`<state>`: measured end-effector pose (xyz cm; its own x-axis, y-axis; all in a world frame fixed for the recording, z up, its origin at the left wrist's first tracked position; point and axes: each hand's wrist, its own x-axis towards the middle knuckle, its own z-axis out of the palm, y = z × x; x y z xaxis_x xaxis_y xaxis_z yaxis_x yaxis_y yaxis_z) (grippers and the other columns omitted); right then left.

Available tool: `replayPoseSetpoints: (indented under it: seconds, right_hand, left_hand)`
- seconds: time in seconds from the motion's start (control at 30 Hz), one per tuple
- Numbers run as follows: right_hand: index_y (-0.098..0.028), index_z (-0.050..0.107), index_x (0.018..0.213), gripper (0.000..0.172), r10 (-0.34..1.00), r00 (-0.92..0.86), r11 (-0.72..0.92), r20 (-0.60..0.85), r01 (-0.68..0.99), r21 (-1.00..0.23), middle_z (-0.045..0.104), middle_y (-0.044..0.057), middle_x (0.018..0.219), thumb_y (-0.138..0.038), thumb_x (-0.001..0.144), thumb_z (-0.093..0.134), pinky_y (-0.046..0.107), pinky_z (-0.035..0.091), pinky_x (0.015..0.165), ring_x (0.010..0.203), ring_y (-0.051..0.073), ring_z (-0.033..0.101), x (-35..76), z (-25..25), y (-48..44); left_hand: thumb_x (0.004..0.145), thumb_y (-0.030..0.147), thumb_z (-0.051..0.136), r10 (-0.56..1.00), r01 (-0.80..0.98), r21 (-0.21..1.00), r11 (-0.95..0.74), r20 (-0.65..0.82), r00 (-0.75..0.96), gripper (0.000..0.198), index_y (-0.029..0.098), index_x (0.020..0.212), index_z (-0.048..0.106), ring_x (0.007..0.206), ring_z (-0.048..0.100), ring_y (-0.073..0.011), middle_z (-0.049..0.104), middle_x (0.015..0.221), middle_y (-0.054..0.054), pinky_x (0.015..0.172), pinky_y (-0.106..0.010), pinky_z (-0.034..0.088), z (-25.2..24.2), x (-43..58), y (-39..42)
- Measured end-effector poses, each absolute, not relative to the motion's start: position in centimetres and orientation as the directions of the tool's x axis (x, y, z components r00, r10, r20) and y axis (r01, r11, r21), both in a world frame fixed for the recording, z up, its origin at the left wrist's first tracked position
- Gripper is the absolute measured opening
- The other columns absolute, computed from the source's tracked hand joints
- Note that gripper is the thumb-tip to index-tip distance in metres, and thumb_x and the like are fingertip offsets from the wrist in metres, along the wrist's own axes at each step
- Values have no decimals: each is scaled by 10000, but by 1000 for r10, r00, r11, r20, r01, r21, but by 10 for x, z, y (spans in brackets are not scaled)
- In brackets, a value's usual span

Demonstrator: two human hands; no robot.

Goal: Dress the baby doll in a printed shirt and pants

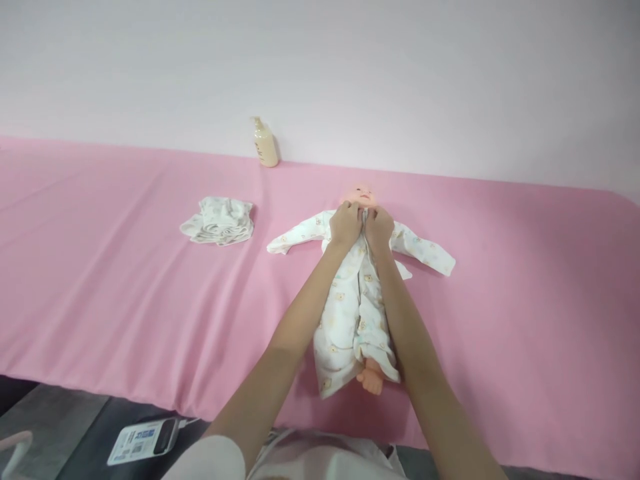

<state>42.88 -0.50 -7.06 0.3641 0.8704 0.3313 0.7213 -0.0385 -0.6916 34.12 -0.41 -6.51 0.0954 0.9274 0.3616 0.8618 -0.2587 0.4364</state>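
Well, the baby doll (pixel 359 195) in its bear-print sleepsuit (pixel 356 313) lay lengthwise, head at 12 o'clock, with the left hand (pixel 345 225) and right hand (pixel 379 228) equally near, pinching the neck edges closed. A folded white cloth (pixel 217 221) lay at 9 o'clock, a pump bottle (pixel 264 143) at 11.

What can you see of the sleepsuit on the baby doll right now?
The sleepsuit is white, soft-looking cloth with small tan bear prints, its long sleeves spread flat to both sides. It is on a baby doll lying on a pink sheet, its front edges running down the middle. The left hand and right hand grip those edges at the neck; a foot sticks out below the hem.
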Motion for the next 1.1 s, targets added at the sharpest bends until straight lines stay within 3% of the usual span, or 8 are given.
replayPoseSetpoints:
  seconds: [0.3, 0.53, 0.7, 0.93, 1.1]
  right_hand:
    - [-177, 575, 710, 269, 858, 385, 47, 340, 600, -799, 612, 44, 724, -267, 859, 370, 260, 363, 667, 686, 165, 514, 429, -67, -8]
    - [-168, 590, 650, 273, 867, 353, 72, 352, 609, -790, 598, 41, 666, -251, 826, 399, 261, 367, 655, 653, 163, 515, 431, -68, -8]
    - [-169, 633, 790, 255, 890, 328, 75, 318, 581, -810, 638, 39, 733, -228, 815, 385, 258, 389, 678, 702, 170, 558, 434, -69, -5]
    - [-171, 618, 861, 156, 933, 245, 34, 264, 669, -743, 559, -9, 571, -263, 787, 516, 254, 363, 600, 553, 153, 498, 436, -67, -4]
    - [-186, 602, 762, 92, 935, 255, 36, 245, 621, -783, 523, -32, 534, -248, 722, 547, 244, 351, 562, 528, 138, 493, 438, -68, -2]
  left_hand:
    - [941, 293, 337, 932, 763, 575, -296, 348, 100, 267, 258, 1059, 574, 950, 593, -167, 653, 1071, -16, 780, -269, 417, -68, 335, -4]
    - [916, 283, 382, 931, 758, 586, -287, 356, 77, 252, 247, 1007, 614, 925, 607, -180, 677, 1025, -25, 771, -279, 431, -66, 334, -6]
    - [907, 289, 390, 941, 743, 619, -255, 335, 44, 252, 260, 1019, 614, 904, 620, -191, 691, 989, -17, 754, -285, 430, -66, 334, -4]
    - [880, 405, 452, 962, 663, 719, -210, 275, 7, 267, 260, 1080, 554, 885, 628, -171, 697, 965, -9, 729, -254, 419, -65, 330, -2]
    - [848, 270, 484, 942, 620, 742, -256, 336, -12, 218, 254, 1042, 583, 805, 632, -170, 699, 891, 0, 693, -265, 409, -72, 329, 2]
